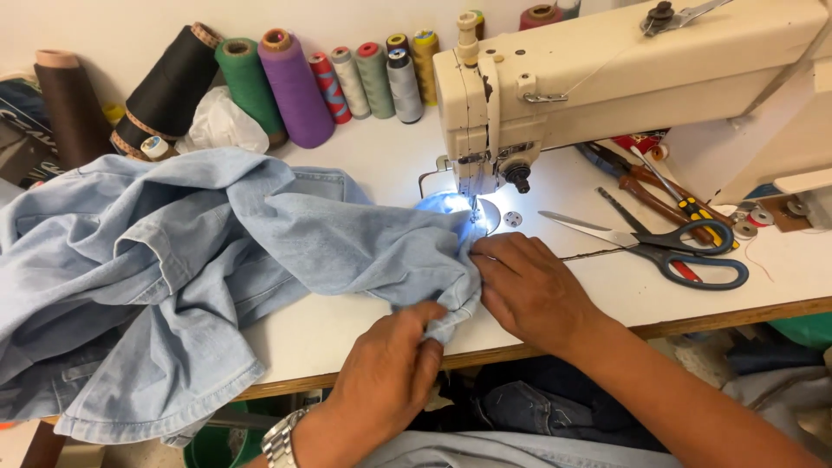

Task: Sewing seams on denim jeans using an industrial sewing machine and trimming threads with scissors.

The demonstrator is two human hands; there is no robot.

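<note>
Nearest, left hand [386, 368] pinches the light-blue denim garment [173, 277] edge, keeping it taut. Right hand [529, 290], fingers flat and unclenched, presses the fabric steady beside the sewing machine [607, 78] needle.

Denim garment [173, 260] hides left hand [386, 368] fingertips; needle glared out.

A single head-worn camera looks steeply down and forward from close above the near edge of a white sewing table with a wooden rim [607, 299]. It faces the back wall, where a row of coloured thread cones [295, 82] lines the table's far edge. A cream industrial sewing machine [607, 74] fills the upper right. The table's near edge crosses the lower frame; no second view exists.
</note>
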